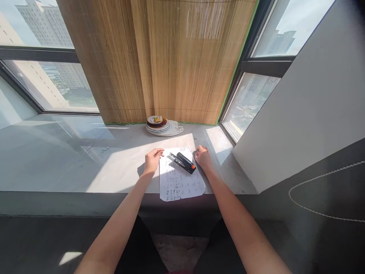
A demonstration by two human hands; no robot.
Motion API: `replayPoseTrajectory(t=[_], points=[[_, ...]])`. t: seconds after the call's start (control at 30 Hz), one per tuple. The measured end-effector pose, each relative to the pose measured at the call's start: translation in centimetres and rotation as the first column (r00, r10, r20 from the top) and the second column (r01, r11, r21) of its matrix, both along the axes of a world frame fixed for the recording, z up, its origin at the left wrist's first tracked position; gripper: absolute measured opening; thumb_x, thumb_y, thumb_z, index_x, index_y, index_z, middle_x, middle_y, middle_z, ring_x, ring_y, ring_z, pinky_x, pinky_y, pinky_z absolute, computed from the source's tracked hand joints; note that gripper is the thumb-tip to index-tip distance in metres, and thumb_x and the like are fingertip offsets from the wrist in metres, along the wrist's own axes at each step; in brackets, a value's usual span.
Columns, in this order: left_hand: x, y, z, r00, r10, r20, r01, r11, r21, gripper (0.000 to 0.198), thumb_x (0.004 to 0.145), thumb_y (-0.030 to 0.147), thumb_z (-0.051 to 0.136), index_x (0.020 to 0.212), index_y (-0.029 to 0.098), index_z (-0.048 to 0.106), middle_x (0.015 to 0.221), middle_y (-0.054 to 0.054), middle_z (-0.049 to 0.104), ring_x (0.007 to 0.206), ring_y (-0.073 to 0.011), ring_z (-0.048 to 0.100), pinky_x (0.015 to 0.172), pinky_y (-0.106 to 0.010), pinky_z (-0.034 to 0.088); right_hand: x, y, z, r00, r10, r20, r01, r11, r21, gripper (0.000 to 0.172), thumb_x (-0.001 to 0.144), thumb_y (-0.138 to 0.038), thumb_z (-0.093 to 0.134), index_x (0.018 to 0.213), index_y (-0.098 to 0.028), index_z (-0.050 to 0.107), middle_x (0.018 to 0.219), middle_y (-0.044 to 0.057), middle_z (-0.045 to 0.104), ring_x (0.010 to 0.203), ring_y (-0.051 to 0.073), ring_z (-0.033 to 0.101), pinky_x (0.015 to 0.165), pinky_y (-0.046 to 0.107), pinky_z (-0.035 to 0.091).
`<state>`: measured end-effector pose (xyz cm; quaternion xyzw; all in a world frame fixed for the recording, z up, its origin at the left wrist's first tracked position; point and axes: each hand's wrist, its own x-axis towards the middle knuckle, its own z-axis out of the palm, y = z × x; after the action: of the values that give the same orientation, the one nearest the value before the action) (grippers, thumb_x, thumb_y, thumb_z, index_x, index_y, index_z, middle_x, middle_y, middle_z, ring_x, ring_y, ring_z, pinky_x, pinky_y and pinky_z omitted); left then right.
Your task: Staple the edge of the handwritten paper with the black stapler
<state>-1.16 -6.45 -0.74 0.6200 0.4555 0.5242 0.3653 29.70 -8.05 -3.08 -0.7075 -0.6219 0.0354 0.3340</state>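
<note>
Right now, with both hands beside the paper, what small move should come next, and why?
Perhaps bring the right hand in to lift the black tool: it lies across the written paper, covering part of it, and neither hand holds it.

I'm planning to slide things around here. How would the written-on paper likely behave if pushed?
The paper looks thin, so it would probably bend or buckle. The black stapler lying on it may hold it down. Its near edge overhangs the ledge and could droop.
</note>
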Motion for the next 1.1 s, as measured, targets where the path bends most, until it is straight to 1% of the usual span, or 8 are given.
replayPoseTrajectory(t=[0.13, 0.2, 0.3, 0.4, 0.5, 0.7, 1.0, 1.1], points=[[0.4, -0.7, 0.3, 0.994, -0.1, 0.043, 0.105, 0.985, -0.134, 0.031, 0.09, 0.054, 0.081, 0.095, 0.023, 0.086, 0.081, -0.007, 0.074, 0.065, -0.0196, 0.056, 0.061, -0.031, 0.041, -0.4, -0.8, 1.5, 0.983, 0.019, -0.183, 0.007, 0.99, 0.139, 0.017, 0.095, -0.013, 0.052, 0.097, -0.023, 0.064, 0.109, 0.012, 0.075, 0.112, 0.029, 0.064, 0.098, 0.04, 0.052], [0.4, -0.7, 0.5, 0.992, -0.123, 0.025, 0.125, 0.987, -0.106, 0.03, 0.089, 0.053, 0.083, 0.089, 0.023, 0.087, 0.08, -0.007, 0.073, 0.065, -0.0197, 0.055, 0.063, -0.032, 0.043, -1.3, -2.0, 2.4, 0.946, 0.095, -0.311, -0.027, 0.976, 0.215, 0.013, 0.1, -0.023, 0.053, 0.098, -0.024, 0.065, 0.11, 0.01, 0.075, 0.108, 0.028, 0.066, 0.096, 0.04, 0.054], [0.5, -0.5, 0.7, 0.991, -0.135, -0.003, 0.135, 0.99, 0.027, 0.025, 0.092, 0.048, 0.08, 0.091, 0.024, 0.088, 0.09, -0.008, 0.077, 0.077, -0.0217, 0.063, 0.071, -0.031, 0.049, -3.2, -4.1, 2.8, 0.846, 0.348, -0.403, -0.258, 0.93, 0.262, 0.025, 0.108, -0.043, 0.052, 0.105, -0.025, 0.069, 0.115, 0.008, 0.074, 0.106, 0.025, 0.069, 0.091, 0.038, 0.057], [0.5, -0.3, 0.7, 0.994, -0.111, 0.014, 0.111, 0.994, -0.009, 0.024, 0.091, 0.041, 0.081, 0.108, 0.025, 0.088, 0.092, -0.006, 0.077, 0.075, -0.0206, 0.065, 0.074, -0.031, 0.051, -4.9, -5.4, 2.3, 0.779, 0.524, -0.343, -0.468, 0.851, 0.237, 0.031, 0.101, -0.05, 0.07, 0.122, -0.027, 0.07, 0.127, 0.009, 0.074, 0.112, 0.026, 0.071, 0.098, 0.041, 0.059], [0.4, -0.2, 0.6, 0.996, -0.085, 0.023, 0.087, 0.992, -0.09, 0.025, 0.09, 0.037, 0.083, 0.11, 0.024, 0.088, 0.088, -0.005, 0.077, 0.07, -0.0199, 0.062, 0.072, -0.031, 0.05, -5.5, -5.4, 1.6, 0.793, 0.511, -0.332, -0.468, 0.86, 0.205, 0.042, 0.094, -0.047, 0.078, 0.13, -0.027, 0.068, 0.129, 0.01, 0.076, 0.111, 0.028, 0.074, 0.099, 0.045, 0.062], [0.2, -0.2, 0.4, 0.988, -0.153, 0.004, 0.153, 0.987, -0.048, 0.022, 0.093, 0.043, 0.079, 0.098, 0.024, 0.089, 0.096, -0.007, 0.079, 0.072, -0.0189, 0.061, 0.068, -0.03, 0.049, -5.3, -5.2, 1.6, 0.811, 0.493, -0.316, -0.455, 0.87, 0.189, 0.03, 0.097, -0.039, 0.072, 0.124, -0.025, 0.074, 0.118, 0.009, 0.082, 0.108, 0.029, 0.077, 0.101, 0.048, 0.062], [0.1, 0.3, -0.1, 0.99, -0.14, -0.009, 0.139, 0.988, -0.06, 0.033, 0.091, 0.04, 0.082, 0.118, 0.022, 0.088, 0.114, -0.012, 0.082, 0.101, -0.0259, 0.074, 0.075, -0.031, 0.058, -5.1, -5.4, 2.0, 0.801, 0.499, -0.331, -0.461, 0.867, 0.19, 0.029, 0.095, -0.038, 0.075, 0.12, -0.025, 0.078, 0.116, 0.009, 0.083, 0.107, 0.03, 0.078, 0.099, 0.047, 0.063], [0.1, 0.5, -0.3, 0.986, -0.155, -0.054, 0.151, 0.986, -0.07, 0.028, 0.09, 0.036, 0.084, 0.113, 0.021, 0.089, 0.114, -0.013, 0.083, 0.107, -0.0277, 0.074, 0.078, -0.031, 0.058, -5.0, -5.3, 1.8, 0.789, 0.519, -0.328, -0.473, 0.855, 0.213, 0.026, 0.095, -0.035, 0.075, 0.119, -0.026, 0.08, 0.116, 0.008, 0.084, 0.109, 0.03, 0.079, 0.1, 0.046, 0.063]])
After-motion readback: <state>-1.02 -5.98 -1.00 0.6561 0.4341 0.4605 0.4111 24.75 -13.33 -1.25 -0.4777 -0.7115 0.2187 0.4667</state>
